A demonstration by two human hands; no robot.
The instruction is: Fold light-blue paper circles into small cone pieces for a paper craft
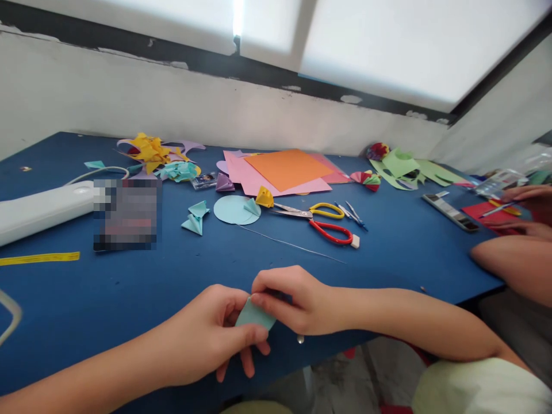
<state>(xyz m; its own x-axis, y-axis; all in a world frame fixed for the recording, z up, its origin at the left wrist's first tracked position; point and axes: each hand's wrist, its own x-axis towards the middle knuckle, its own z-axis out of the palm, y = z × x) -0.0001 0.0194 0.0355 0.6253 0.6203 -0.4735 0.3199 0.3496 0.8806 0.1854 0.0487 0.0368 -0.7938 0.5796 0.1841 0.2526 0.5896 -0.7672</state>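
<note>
Between my two hands, over the table's front edge, is a small light-blue piece of paper (255, 315). My left hand (222, 325) grips it from the left, thumb on top and other fingers underneath. My right hand (293, 302) pinches its upper edge between thumb and fingers. Whether the paper is folded I cannot tell. Beyond my hands lie light-blue paper circles (230, 210) with a small folded cone on them. A folded light-blue piece (197, 218) lies to their left, a yellow folded piece (264, 197) to their right. Scissors (330, 221) with yellow and red handles lie partly open.
A thin wire (293, 246) lies across the blue table (142, 305). Pink and orange sheets (288, 169) and paper scraps (149, 152) are along the wall. A white device (47, 210) and yellow strip (41, 259) lie left. At right are a phone (451, 211) and another person's hands (532, 198).
</note>
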